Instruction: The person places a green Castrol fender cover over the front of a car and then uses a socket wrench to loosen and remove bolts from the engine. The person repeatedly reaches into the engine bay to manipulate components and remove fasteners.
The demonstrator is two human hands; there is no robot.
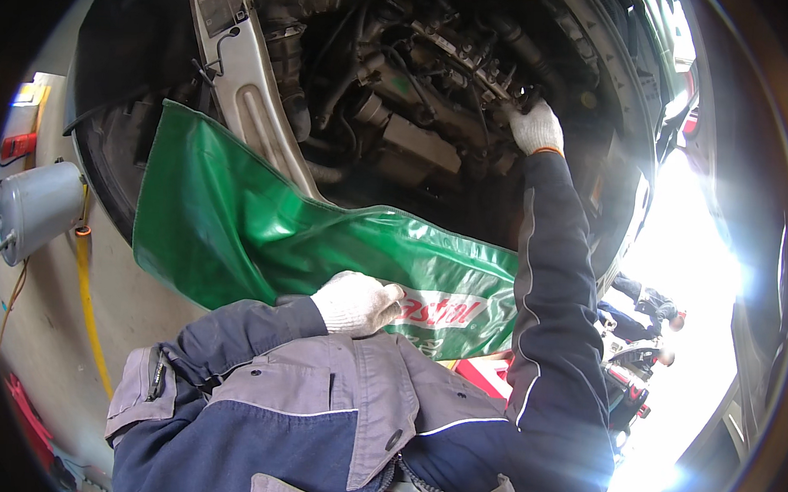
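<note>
My right hand (pixel 538 130), in a white knitted glove, reaches far into the engine bay, at the right side of the engine (pixel 420 117). Its fingers bend around something small and dark among the hoses and metal parts; what that is I cannot make out. Low in front of my body, my left hand (pixel 355 304) wears a similar glove and has its fingers curled in. It lies against the green fender cover (pixel 264 233), and whatever is inside the curl, if anything, is hidden. The cover drapes over the car's front edge between me and the engine.
A silver metal crossbar (pixel 260 111) runs along the left of the engine bay. At far left are a grey cylindrical tank (pixel 41 206) and a yellow hose (pixel 88 305) on the floor. Bright daylight floods the right side, where people (pixel 643 307) appear small.
</note>
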